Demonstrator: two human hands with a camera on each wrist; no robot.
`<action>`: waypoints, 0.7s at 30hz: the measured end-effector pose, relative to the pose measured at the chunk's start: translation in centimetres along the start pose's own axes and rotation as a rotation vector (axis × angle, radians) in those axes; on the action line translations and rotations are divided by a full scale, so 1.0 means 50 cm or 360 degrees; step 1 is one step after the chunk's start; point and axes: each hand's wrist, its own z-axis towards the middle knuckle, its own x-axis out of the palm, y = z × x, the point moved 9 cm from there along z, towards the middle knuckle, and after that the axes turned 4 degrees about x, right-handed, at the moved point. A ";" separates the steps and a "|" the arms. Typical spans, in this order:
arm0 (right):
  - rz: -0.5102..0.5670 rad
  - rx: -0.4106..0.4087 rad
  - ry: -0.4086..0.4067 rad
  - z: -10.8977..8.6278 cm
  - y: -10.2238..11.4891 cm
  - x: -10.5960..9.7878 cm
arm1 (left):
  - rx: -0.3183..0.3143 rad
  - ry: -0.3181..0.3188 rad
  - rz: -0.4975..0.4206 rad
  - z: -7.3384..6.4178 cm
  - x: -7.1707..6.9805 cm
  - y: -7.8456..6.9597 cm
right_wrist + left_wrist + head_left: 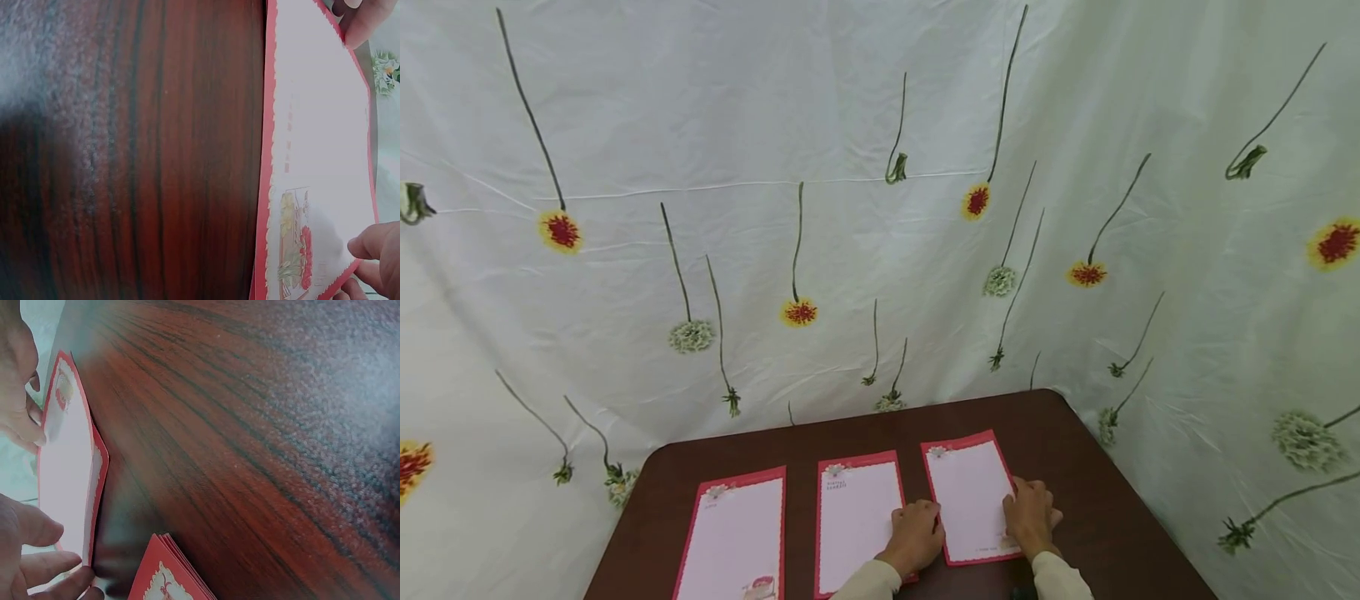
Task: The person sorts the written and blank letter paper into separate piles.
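A white sheet of letter paper (pixel 972 496) with a red border lies at the right of the dark table, a flower print at its top corner. My left hand (pixel 917 532) pinches its left edge; in the left wrist view, thumb and fingers (pixel 47 567) meet at the paper's edge. On the opposite side my right hand (pixel 1030 515) grips the right edge, with the thumb (pixel 369 242) on top and fingers underneath in the right wrist view. A second red edge shows below the sheet in the left wrist view.
Matching red-bordered paper lies in the middle (pixel 859 517) and at the left (pixel 737 533). Layered edges show on the pile (pixel 165 575) in the left wrist view. The brown wooden table (pixel 1105 500) has a flower-printed white curtain (pixel 737 125) behind it and at its sides.
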 end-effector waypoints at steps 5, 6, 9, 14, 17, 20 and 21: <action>0.0014 -0.0001 0.0011 -0.004 -0.009 0.008 | 0.0008 -0.0046 0.0032 -0.003 0.001 -0.004; 0.0021 -0.0002 0.0009 -0.004 -0.011 0.009 | 0.0007 -0.0054 0.0020 -0.003 0.000 -0.005; 0.0038 -0.0006 -0.0008 -0.006 -0.011 0.009 | -0.0007 -0.0065 -0.0001 -0.003 -0.002 -0.006; 0.0032 0.0015 -0.0017 -0.007 -0.014 0.012 | -0.0045 -0.0052 -0.0015 -0.003 -0.006 -0.007; 0.0017 0.0035 -0.0005 -0.006 -0.017 0.017 | -0.0041 -0.0049 -0.0015 -0.004 -0.013 -0.013; 0.0003 0.0040 0.0001 -0.005 -0.017 0.018 | -0.0029 -0.0045 -0.0032 -0.006 -0.020 -0.017; 0.0002 0.0041 -0.0002 -0.005 -0.017 0.017 | -0.0024 -0.0043 -0.0041 -0.006 -0.021 -0.017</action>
